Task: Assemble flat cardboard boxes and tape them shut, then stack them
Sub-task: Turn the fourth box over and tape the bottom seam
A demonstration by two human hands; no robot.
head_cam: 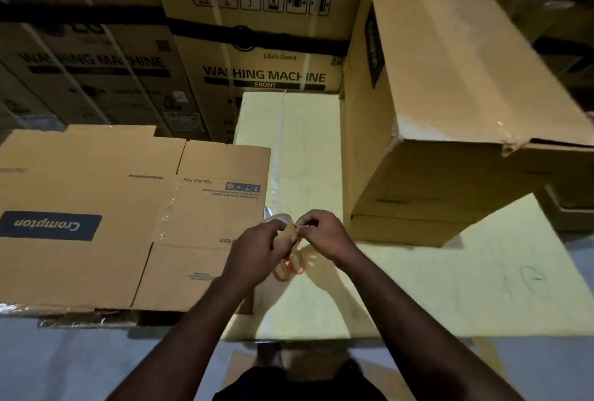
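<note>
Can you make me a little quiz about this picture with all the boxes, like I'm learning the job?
1. True or false: the flat Crompton box lies to the left of the pale box.
2. What is printed on the big carton at the back? A) Television B) Washing machine C) Fridge
3. Fill in: the left hand and right hand meet over the pale box and work on a roll of ____.
Key: 1 true; 2 B; 3 tape, the tape roll.
</note>
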